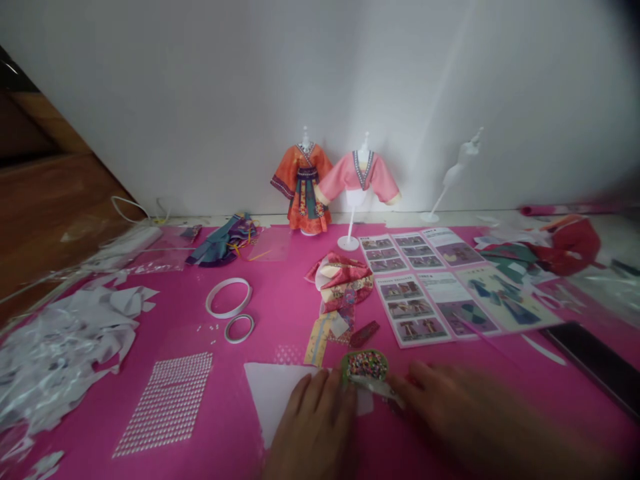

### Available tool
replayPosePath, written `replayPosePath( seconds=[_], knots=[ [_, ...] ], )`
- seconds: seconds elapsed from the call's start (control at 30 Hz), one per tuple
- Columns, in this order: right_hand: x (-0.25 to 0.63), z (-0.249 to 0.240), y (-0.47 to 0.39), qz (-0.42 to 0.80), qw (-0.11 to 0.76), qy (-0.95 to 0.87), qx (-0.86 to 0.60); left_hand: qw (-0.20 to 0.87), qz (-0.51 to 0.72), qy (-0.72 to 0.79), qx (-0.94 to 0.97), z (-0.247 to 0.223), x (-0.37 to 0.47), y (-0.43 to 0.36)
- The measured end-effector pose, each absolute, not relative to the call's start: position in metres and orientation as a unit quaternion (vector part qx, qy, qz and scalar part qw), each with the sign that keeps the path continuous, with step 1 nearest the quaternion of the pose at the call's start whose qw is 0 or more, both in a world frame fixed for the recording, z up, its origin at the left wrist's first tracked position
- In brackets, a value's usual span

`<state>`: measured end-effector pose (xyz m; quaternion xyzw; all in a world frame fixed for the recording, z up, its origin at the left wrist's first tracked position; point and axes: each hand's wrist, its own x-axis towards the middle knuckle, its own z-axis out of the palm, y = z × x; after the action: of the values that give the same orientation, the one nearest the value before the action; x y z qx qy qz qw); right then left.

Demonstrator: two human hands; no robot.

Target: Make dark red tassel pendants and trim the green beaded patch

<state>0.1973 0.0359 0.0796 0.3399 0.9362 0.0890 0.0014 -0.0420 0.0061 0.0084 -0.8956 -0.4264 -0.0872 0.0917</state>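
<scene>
My left hand (315, 423) lies with its fingers stretched out on a white triangular piece (273, 400) at the front of the pink surface. To its right, my right hand (440, 407) is blurred, with its fingers drawn together. A pale, pointed thing (373, 385) reaches left from its fingertips, and a bit of red shows at the fingers; I cannot make out its kind. Just beyond the fingers of both hands sits a green-rimmed dish (367, 364) of small multicoloured bits. Patterned fabric scraps (325, 333) and a bunched red-and-cream garment (345, 280) lie behind the dish.
An orange-robed doll stand (306, 190), a pink-topped one (357, 177) and a bare one (457, 167) stand by the wall. Printed instruction sheets (417, 283) and a phone (595, 360) lie right. Tape rolls (209, 303), a gem sheet (167, 400) and white scraps (75, 340) lie left.
</scene>
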Motion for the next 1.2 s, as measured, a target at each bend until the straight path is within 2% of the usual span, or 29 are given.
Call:
replayPosePath(
  seconds=[0.13,0.6,0.8,1.0,1.2],
  knots=[
    [0.194,0.077,0.034,0.048,-0.016,0.935,0.352,0.092,-0.098,-0.424,-0.896,0.009,-0.042,0.005],
    [0.192,0.077,0.036,0.053,-0.018,0.933,0.355,0.074,-0.091,-0.425,-0.897,0.011,-0.044,0.003],
    [0.192,0.072,0.036,0.076,-0.069,0.931,0.349,0.073,-0.107,-0.433,-0.892,0.007,-0.043,0.003],
    [0.194,0.069,0.036,0.066,-0.040,0.935,0.346,0.069,-0.077,-0.431,-0.897,0.011,-0.043,0.003],
    [0.195,0.066,0.035,0.060,-0.030,0.936,0.345,0.082,-0.101,-0.436,-0.891,0.009,-0.043,0.002]
  ],
)
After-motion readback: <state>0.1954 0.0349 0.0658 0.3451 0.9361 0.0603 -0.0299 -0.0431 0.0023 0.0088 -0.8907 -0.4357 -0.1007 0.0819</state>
